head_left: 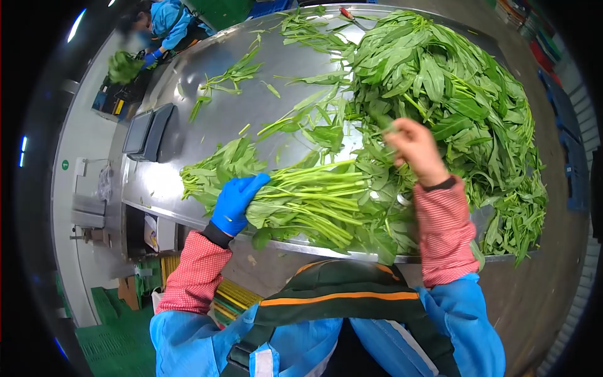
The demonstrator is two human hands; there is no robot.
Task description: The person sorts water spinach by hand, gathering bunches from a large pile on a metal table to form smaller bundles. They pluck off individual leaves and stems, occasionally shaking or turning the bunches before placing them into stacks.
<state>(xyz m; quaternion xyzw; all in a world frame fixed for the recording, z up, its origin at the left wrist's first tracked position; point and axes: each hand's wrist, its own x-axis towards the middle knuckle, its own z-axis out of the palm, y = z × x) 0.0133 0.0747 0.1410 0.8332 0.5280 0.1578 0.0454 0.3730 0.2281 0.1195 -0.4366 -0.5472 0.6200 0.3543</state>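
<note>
My left hand (237,200), in a blue glove, is closed around a bunch of leafy greens (301,204) near the table's front edge, its pale green stems pointing right. Bare and slightly blurred, my right hand (414,149) is raised beside a large heap of greens (465,88). Its fingers are drawn together, and a blurred bit of green shows at their tips; I cannot make out exactly what it is. Loose leaves and stems (326,135) lie between the bunch and the heap.
The metal table (220,129) holds scattered stems, a grey tray-like item (148,133) at its left end and a red-handled tool (353,19) at the far edge. A co-worker (168,25) in blue holds greens at the upper left. Green crates (119,333) stand at lower left.
</note>
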